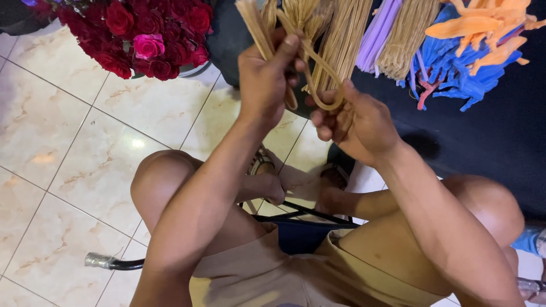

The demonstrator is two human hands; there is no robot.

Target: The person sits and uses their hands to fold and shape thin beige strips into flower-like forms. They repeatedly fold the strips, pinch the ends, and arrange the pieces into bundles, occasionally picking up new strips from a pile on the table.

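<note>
The person sits over a pale marbled tile floor (68, 142) with both hands raised in front of the knees, working thin tan fuzzy craft stems (318, 74). The left hand (264, 79) has its fingers curled tightly around a small bunch of these stems, thumb pressed across the top, so the ends stick up out of the fist. The right hand (358, 122) pinches the bottom of a loop bent in the same stems, fingers narrow and closed on the curve, just beside the left hand and almost touching it. The step in hand looks like bending and shaping: the loop is formed but seems neither twisted shut nor tied. The next move would seem to call for a firm left-hand grip while the right turns or tightens the loop without letting the strands splay. Behind the hands, on a dark cloth-covered table (483, 142), lie more bundles of tan stems (406, 34), a lilac bundle (378, 31) and a heap of blue and orange pieces (472, 51). A bouquet of red roses with one pink bloom (142, 34) stands at the upper left.
</note>
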